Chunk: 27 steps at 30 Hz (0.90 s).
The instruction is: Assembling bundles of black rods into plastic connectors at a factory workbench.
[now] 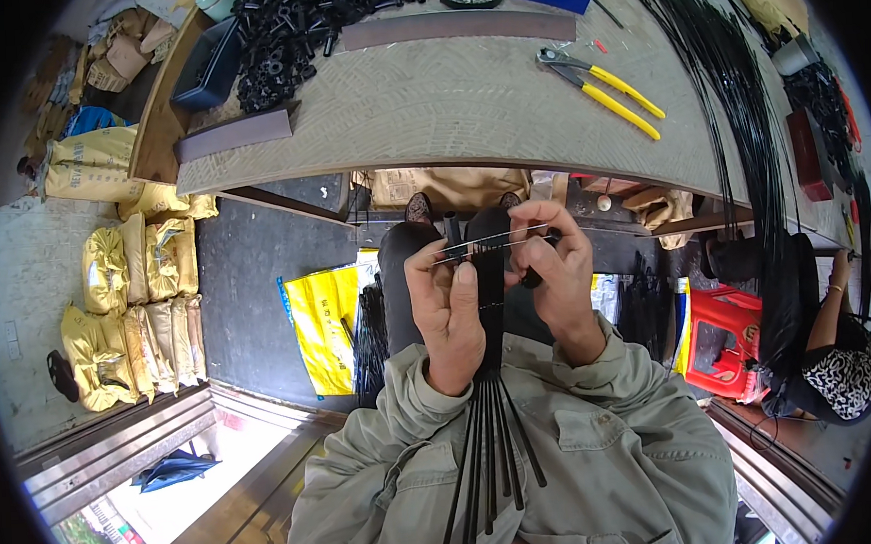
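My left hand (447,306) is closed in front of my lap, thumb and fingers pinching a small black tube-shaped piece (452,230). From there a thin shiny rod (497,241) runs across to my right hand (557,272), whose bent fingers pinch its other end. Another small dark piece (533,275) shows at the right palm, partly hidden by the fingers. A bundle of thin black rods (486,435) lies along my lap, its lower ends fanned out over my grey-green jacket.
Ahead stands a workbench (429,117) with yellow-handled pliers (612,94), a heap of black plastic parts (284,35), a blue bin (208,68) and long black strands (739,93). Stacked sacks (149,284) stand left. At right, a person (838,371) sits beside a red plastic stool (720,342).
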{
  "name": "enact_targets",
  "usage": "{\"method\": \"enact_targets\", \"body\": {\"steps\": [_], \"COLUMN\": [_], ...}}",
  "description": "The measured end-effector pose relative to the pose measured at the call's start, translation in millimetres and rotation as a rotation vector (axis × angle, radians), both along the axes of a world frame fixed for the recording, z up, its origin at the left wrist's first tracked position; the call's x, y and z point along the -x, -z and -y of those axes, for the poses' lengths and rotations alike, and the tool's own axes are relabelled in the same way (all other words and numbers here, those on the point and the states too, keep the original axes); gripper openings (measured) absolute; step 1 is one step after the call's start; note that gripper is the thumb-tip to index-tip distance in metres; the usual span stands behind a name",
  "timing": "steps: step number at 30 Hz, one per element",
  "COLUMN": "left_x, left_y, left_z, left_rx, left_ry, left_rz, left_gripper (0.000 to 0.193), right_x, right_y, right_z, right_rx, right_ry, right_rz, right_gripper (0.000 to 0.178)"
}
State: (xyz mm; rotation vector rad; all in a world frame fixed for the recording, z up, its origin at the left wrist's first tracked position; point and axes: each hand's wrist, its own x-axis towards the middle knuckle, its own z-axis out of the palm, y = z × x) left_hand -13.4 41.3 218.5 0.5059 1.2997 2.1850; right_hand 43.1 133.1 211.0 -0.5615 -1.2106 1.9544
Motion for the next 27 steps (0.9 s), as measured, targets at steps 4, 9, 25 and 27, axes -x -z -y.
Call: {"method": "enact_targets", "body": {"steps": [4,9,25,27], "left_x": [-0.2,-0.4,2.0,10.9], "left_y": [-9.4,2.7,-1.5,15.7], "left_z": [-1.2,1.4,-4.9,-5.1], "left_rx": [0.084,0.135,0.112,0.112], "left_ry": [-0.036,-0.095,-0.100,-0.084], "left_rz": [-0.133,-0.135,-0.106,-0.121], "left_gripper": [0.023,0.020,0.018,0.018], "right_x": [-3.1,-5.3,-1.8,4.7], "right_y": [-11.1,-6.7,-14.0,-15.6], "right_z": [-6.5,-3.2,7.1,-0.5], "right_rx": [-0.118,-0.161,0.219,0.155], "right_ry": [0.020,0.044,-0.042,-0.045], "right_rz": [0.033,0.042,0.068,0.079], "right_gripper": [0.026,0.024,0.022,0.021]}}
